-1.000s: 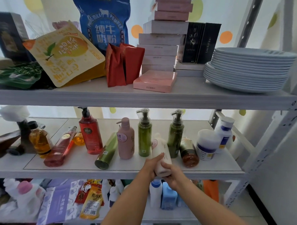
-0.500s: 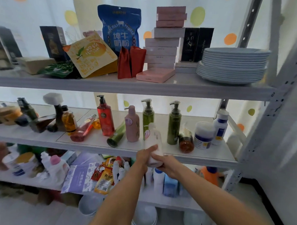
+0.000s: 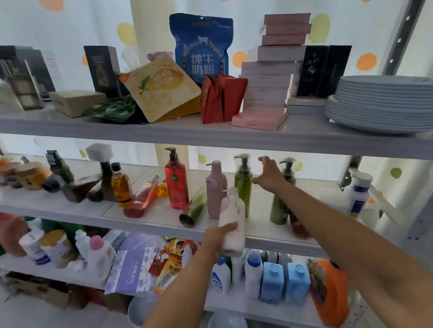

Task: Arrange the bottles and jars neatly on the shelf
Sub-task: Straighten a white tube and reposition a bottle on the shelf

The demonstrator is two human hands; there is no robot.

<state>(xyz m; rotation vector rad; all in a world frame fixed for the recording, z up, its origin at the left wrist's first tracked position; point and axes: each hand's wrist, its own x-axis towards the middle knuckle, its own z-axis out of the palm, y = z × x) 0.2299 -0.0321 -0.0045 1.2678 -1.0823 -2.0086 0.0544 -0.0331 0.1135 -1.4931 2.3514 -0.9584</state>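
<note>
My left hand grips a white bottle with a pink label and holds it upright at the front edge of the middle shelf. My right hand reaches deeper in, fingers spread, between a light green pump bottle and a dark green pump bottle. It holds nothing. Left of these stand a pink bottle and a red pump bottle. A green tube and a pink-red bottle lie on their sides. A brown jar sits partly behind my right forearm.
A white and blue bottle stands at the shelf's right end. More jars and dark bottles crowd the left end. The top shelf carries pouches, boxes and stacked plates. The lower shelf holds detergent bottles and packets.
My right hand has let go of the white bottle and moved up and back toward the green pump bottles. The left hand keeps the bottle. The view has pulled back and shifted left.
</note>
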